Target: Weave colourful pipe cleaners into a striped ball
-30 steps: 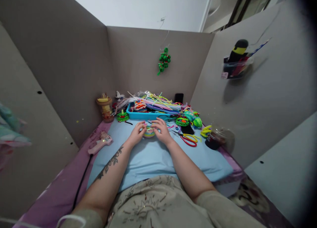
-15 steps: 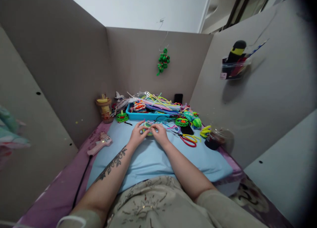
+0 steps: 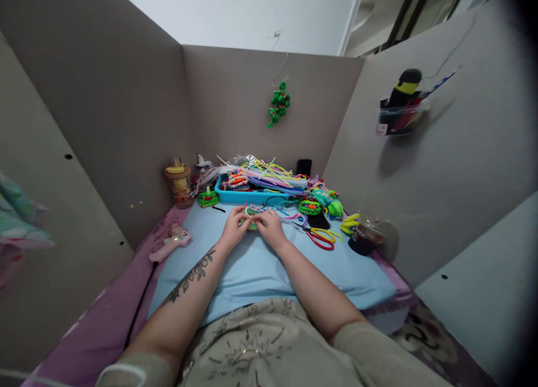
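My left hand [image 3: 232, 226] and my right hand [image 3: 270, 227] meet over a light blue pillow [image 3: 260, 269]. Between the fingertips sits a small round coil of green and yellow pipe cleaner [image 3: 251, 220]. Both hands pinch it from opposite sides, fingers curled around its rim. My left forearm bears a dark tattoo. Just beyond the hands lies a blue tray [image 3: 247, 196] heaped with coloured pipe cleaners.
Red-handled scissors [image 3: 319, 238] lie right of my hands, with green woven pieces [image 3: 310, 207] behind them. A pink glue gun [image 3: 170, 242] with a black cord rests at the left. A cup [image 3: 179, 185] stands in the back left corner. Grey panels wall three sides.
My hands drew closer together around the coil; the right hand's spread fingers have curled in and now pinch it. The arms hardly shifted.
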`<state>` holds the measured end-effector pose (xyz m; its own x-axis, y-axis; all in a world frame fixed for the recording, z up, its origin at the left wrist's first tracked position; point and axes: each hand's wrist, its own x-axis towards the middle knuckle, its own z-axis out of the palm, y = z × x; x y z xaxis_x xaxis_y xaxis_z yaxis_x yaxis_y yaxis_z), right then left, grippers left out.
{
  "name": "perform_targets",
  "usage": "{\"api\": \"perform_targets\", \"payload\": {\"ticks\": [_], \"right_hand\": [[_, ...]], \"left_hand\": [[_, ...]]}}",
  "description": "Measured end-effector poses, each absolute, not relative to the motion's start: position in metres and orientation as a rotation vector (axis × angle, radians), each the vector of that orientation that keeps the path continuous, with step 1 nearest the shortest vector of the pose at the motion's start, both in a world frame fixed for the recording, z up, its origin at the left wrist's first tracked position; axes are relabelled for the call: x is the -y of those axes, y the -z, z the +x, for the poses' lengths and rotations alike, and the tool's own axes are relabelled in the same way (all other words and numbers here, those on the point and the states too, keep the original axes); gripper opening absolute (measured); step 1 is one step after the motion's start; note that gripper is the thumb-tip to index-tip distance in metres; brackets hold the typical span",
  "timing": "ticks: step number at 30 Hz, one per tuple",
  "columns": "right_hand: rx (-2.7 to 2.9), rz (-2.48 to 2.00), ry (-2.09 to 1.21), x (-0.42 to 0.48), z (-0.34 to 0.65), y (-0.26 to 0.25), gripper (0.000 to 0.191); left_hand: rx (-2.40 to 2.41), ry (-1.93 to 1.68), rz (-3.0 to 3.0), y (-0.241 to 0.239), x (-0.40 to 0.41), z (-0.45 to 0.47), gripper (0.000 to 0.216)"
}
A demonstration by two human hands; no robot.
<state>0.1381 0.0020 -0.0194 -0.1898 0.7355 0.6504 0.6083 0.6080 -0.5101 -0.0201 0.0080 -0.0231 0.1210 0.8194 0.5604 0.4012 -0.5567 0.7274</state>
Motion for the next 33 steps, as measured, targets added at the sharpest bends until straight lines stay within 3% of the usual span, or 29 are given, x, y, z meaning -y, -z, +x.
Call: {"api": "perform_targets", "payload": {"ticks": [15,22,28,33], "right_hand": [[1.467,-1.089,-0.371,-0.009,0.145,0.017,0.013],[1.556,-1.100,-0.182,-0.009,0.150,0.013,0.012],[1.767,-1.027,0.050,0.005,0.147,0.007,0.037],[1.914,-1.091,0.032,0.008,0.146,0.007,0.024]], "left_hand": [[-1.306,-1.472,1.780,0.020,-0.008,-0.023,0.017],[-1.302,-1.348,2.043,0.029,-0.013,-0.024,0.018],[-1.332,-1.351,2.084,0.031,-0.013,-0.024,0.013],[-1.324,-1.370,2.061,0.031,-0.012,-0.024,0.012]]}}
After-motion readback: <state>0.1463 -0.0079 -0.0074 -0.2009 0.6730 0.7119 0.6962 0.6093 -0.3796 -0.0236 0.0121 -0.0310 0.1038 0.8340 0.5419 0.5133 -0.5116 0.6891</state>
